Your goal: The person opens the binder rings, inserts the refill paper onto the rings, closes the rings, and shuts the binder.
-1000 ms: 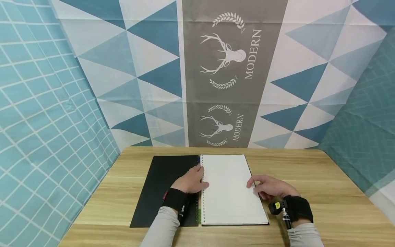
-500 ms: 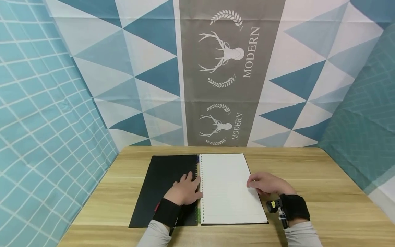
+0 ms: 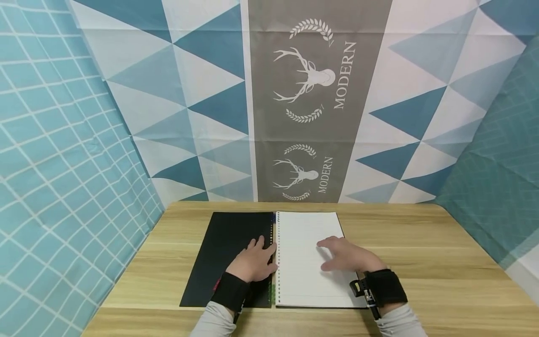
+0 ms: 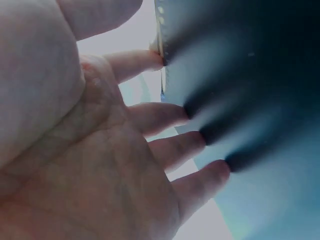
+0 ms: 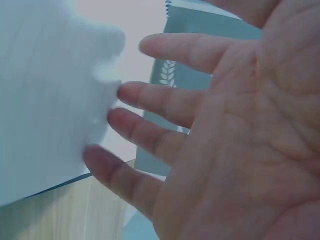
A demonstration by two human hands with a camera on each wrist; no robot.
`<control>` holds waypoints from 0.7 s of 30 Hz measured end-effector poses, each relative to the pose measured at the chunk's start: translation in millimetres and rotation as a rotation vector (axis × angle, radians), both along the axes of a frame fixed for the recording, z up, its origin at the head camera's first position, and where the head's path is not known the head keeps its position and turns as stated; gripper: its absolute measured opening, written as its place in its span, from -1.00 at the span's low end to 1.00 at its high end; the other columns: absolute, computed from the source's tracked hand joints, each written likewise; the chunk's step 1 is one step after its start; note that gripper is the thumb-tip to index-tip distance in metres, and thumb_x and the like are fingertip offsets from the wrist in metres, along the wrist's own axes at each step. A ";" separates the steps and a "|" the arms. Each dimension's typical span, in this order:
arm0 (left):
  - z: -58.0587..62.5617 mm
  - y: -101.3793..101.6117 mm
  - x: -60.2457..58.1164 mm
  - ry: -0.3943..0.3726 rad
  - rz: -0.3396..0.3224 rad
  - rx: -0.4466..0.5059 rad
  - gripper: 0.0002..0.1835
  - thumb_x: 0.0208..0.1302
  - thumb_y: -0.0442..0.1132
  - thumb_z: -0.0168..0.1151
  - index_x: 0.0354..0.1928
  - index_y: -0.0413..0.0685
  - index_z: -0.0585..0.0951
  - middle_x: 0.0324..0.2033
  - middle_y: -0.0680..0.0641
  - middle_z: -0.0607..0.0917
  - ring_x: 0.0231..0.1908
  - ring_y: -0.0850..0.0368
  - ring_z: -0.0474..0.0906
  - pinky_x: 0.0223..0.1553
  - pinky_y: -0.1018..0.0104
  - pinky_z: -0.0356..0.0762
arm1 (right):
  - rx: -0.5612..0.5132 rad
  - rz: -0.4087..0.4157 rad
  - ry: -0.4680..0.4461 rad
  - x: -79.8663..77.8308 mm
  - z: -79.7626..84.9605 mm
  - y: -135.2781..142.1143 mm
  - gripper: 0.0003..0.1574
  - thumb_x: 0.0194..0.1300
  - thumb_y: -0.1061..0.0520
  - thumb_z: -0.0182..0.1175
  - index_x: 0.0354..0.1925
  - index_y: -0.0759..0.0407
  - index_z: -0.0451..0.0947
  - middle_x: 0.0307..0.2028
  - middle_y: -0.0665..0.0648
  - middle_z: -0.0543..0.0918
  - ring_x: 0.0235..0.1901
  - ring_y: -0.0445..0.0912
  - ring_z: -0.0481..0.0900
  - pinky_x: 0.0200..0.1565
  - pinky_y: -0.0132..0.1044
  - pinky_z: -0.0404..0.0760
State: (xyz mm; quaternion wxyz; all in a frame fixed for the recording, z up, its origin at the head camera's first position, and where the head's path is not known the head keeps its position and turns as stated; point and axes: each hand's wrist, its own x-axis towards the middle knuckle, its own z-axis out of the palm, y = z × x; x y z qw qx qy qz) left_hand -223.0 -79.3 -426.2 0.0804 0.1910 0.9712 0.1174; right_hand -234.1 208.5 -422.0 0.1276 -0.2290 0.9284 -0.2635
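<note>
A spiral notebook lies open on the table, its black cover (image 3: 219,248) at the left and a white lined page (image 3: 300,288) at the right. My left hand (image 3: 251,263) rests with spread fingers on the cover next to the row of binding holes. In the left wrist view its fingertips (image 4: 220,169) touch the dark cover. Over the right half of the page is my right hand (image 3: 348,255), fingers apart and nothing held. The right wrist view shows its fingertips (image 5: 95,157) at the page (image 5: 40,115); whether all of them touch is unclear.
The wooden table (image 3: 425,252) extends on both sides of the notebook. Behind it hangs a patterned cloth (image 3: 303,112) with deer heads and triangles. A blue checked cloth (image 3: 63,140) hangs at the left. Each wrist wears a black strap (image 3: 385,286).
My right hand has let go of the page's right edge and moved left over the page, its fingers spreading. My left hand has drawn back from the binding onto the cover, then stayed there.
</note>
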 end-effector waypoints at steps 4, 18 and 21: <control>-1.2 -1.3 -1.3 0.002 -0.026 0.005 -0.41 0.48 -0.06 0.17 0.48 0.00 0.39 0.49 -0.36 0.28 0.49 -0.38 0.21 0.38 -0.27 0.33 | 0.048 -0.033 -0.049 1.0 -3.5 0.8 -0.13 0.12 0.10 0.49 0.34 0.31 0.43 0.43 0.51 0.28 0.44 0.46 0.18 0.35 0.38 0.26; -7.5 -2.6 -6.5 -0.044 -0.022 0.000 -0.32 0.42 0.02 0.25 0.51 0.06 0.34 0.53 -0.35 0.21 0.53 -0.40 0.10 0.41 -0.35 0.24 | 0.037 -0.036 -0.046 -1.5 -8.3 4.3 -0.13 0.24 0.08 0.40 0.39 0.40 0.35 0.48 0.56 0.18 0.51 0.44 0.09 0.42 0.35 0.19; -7.4 -2.9 -6.6 -0.050 -0.020 -0.003 -0.31 0.42 0.03 0.24 0.52 0.08 0.34 0.54 -0.34 0.20 0.53 -0.42 0.08 0.41 -0.35 0.23 | 0.041 -0.042 -0.043 0.5 -6.9 0.7 -0.16 0.23 0.07 0.40 0.36 0.38 0.38 0.48 0.57 0.18 0.50 0.45 0.10 0.41 0.35 0.20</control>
